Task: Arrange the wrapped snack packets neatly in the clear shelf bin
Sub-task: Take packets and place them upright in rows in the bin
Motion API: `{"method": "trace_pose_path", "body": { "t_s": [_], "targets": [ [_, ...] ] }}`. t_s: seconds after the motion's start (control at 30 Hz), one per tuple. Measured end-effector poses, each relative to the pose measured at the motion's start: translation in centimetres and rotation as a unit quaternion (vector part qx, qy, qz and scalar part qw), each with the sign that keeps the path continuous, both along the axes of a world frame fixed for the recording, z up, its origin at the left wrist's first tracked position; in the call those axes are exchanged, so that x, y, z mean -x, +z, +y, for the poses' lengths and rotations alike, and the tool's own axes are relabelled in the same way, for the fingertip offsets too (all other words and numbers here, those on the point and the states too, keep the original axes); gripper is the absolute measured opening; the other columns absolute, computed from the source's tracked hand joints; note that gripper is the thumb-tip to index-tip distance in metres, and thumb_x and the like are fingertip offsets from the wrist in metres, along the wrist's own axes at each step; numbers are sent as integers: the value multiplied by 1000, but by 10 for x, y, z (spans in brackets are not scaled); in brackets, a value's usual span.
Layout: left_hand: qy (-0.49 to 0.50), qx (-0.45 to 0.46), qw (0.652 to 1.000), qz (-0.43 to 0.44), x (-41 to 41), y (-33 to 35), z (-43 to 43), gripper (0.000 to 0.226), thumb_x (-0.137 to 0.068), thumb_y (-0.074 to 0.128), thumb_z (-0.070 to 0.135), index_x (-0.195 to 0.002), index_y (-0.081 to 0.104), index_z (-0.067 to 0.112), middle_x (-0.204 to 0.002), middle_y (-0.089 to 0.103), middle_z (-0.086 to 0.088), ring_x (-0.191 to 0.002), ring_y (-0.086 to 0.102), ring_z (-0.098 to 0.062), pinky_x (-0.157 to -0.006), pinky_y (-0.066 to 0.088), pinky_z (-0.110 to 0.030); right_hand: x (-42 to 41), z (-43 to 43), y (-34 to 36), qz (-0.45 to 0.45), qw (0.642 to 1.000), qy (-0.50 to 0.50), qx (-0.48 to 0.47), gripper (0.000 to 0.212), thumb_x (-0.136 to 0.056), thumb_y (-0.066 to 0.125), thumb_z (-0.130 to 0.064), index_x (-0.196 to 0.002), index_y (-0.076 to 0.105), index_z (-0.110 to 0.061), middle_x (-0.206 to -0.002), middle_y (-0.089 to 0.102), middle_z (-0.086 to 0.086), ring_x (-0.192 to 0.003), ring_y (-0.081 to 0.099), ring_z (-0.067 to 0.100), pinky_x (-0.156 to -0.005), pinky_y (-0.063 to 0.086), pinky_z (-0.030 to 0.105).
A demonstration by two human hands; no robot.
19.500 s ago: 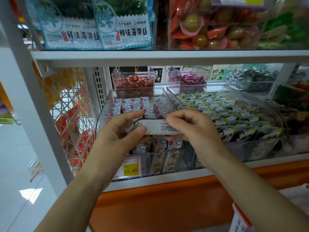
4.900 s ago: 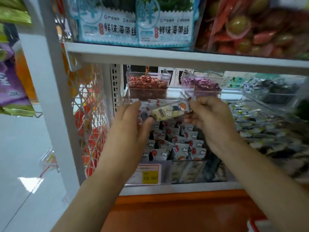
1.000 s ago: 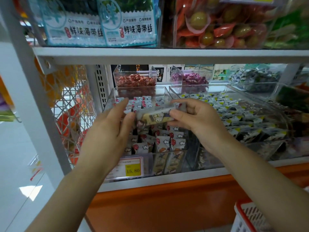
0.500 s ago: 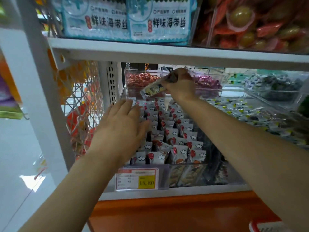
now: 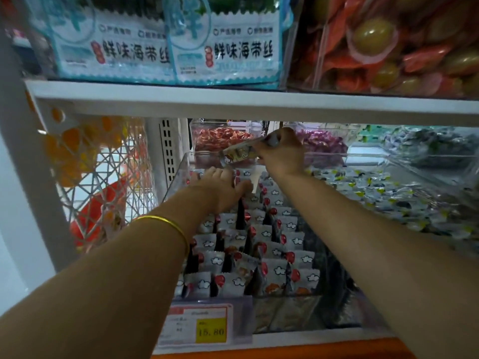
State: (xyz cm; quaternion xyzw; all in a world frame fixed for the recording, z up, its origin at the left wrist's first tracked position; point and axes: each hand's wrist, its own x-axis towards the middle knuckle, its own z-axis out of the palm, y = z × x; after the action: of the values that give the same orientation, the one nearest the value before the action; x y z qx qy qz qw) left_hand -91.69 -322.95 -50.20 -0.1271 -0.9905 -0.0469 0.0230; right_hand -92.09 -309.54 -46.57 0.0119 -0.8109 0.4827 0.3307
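Observation:
The clear shelf bin [image 5: 178, 174] slopes toward me on the middle shelf, filled with rows of upright grey snack packets [image 5: 261, 252] printed with clouds and red dots. My left hand [image 5: 220, 187] lies flat on the back rows, fingers spread, pressing on the packets. My right hand [image 5: 281, 151] hovers over the bin's far end and pinches one snack packet [image 5: 239, 153] by its end, tilted down to the left.
Small clear tubs of red candies [image 5: 220, 137] and purple candies [image 5: 321, 143] stand behind the bin. A second bin of yellow-marked packets [image 5: 383, 193] sits to the right. A yellow price tag [image 5: 211, 331] hangs in front. The upper shelf board [image 5: 233, 104] overhangs closely.
Over the last second my right hand carried the packet from the bin's middle to its far end. My left hand let go and slid back onto the rear rows.

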Motion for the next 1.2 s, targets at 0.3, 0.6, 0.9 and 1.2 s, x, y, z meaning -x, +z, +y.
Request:
{"method": "trace_pose_path", "body": {
  "t_s": [0.3,0.6,0.9,1.2],
  "targets": [
    [24,27,999,-34,1,1,-8,88,-77,3,80,-144,20,25,-149,36,-11,-140,27,-28,-113,7,-58,0,-4,3,-21,999,27,20,20,-88,63,-19,-93,46,-9,-89,51,0,-85,54,19,-66,42,22],
    [20,68,996,-48,-26,1,-15,92,-79,3,78,-150,5,21,-158,13,-7,-146,6,-24,-115,-4,-51,16,-35,13,-28,981,59,-182,9,-88,61,-12,-84,53,-9,-85,55,2,-69,50,6,-49,35,2],
    [-9,186,983,9,-64,22,-24,76,-91,4,63,-150,1,15,-159,-1,-7,-145,-11,-23,-113,-10,-52,30,-64,-4,-81,916,45,-390,20,-86,64,-20,-103,58,-9,-104,60,10,-98,58,24,-83,48,34],
    [-17,213,976,35,-97,28,-51,62,-98,3,47,-149,5,13,-158,3,-10,-145,-8,-23,-116,-6,-46,12,-54,-1,-117,927,110,-338,23,-91,41,-1,-109,53,-7,-107,60,14,-89,58,24,-62,40,28]
  ]
}}
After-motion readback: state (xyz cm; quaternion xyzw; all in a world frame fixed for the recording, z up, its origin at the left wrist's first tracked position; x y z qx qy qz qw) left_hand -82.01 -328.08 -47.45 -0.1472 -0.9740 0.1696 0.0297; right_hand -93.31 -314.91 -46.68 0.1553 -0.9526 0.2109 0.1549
